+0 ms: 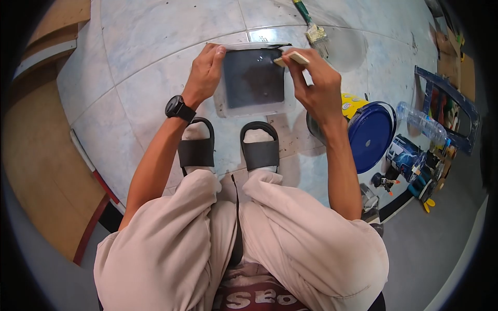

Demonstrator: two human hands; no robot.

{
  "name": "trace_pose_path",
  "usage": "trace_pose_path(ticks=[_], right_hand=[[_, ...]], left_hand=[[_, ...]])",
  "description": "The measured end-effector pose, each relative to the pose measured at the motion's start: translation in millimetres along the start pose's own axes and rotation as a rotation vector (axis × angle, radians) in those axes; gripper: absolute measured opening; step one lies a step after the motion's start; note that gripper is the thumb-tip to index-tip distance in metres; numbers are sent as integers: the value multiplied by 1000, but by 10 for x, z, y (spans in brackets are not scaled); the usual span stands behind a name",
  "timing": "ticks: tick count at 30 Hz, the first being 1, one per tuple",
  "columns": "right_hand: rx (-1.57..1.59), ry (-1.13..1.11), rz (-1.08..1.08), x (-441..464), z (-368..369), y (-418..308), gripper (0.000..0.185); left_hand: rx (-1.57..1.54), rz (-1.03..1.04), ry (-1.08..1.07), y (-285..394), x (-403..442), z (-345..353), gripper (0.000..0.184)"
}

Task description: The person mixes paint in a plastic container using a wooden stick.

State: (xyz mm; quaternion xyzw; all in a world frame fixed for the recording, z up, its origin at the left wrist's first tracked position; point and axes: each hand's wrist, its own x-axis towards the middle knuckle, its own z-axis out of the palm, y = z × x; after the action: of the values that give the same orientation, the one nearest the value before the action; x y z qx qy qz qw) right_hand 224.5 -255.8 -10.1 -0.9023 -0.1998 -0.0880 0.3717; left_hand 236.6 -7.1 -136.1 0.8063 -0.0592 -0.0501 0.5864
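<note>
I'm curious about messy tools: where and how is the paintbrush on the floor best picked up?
Probably by its green handle, from above on the far side. The paintbrush lies with that slim end pointing away from the person and the bristles nearer them, so fingers avoid the paint-smeared part.

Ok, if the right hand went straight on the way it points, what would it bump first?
The right hand would probably bump the clear tub just beside it first, though depth is hard to judge.

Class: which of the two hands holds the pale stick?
The right hand holds the pale stick; the left hand, with a watch at its wrist, holds the clear tub.
</note>
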Motion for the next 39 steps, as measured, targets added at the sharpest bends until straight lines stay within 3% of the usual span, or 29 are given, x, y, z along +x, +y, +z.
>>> trace_pose_path(ticks=[6, 11, 15, 17, 21, 27, 29, 32, 39], right_hand=[[-42, 165, 315, -515, -9, -116, 8], [184, 262, 606, -577, -34, -117, 11], [265, 318, 509, -439, -13, -117, 12], [213, 296, 322, -396, 21, -99, 11], [55, 218, 188, -469, 24, -67, 11], [-6, 276, 346, -815, 134, -98, 7], [183, 425, 544, -906, 196, -125, 9], [436, 554, 677, -1030, 347, -143, 15], [715, 534, 808, -1075, 690, -294, 21]], left_hand=[[15, -41, -10, 33, 16, 19, 46], [64, -109, -30, 81, 0, 36, 49], [131, -25, 22, 130, -90, 59, 51], [32, -114, 65, 181, -148, 66, 52], [-37, -197, 58, 200, -165, 8, 54], [-107, -230, 127, 188, -174, -9, 56], [-157, -183, 172, 173, -180, 27, 58], [-221, -193, 180, 130, -207, 33, 57], [-272, -180, 171, 136, -284, 40, 53]])
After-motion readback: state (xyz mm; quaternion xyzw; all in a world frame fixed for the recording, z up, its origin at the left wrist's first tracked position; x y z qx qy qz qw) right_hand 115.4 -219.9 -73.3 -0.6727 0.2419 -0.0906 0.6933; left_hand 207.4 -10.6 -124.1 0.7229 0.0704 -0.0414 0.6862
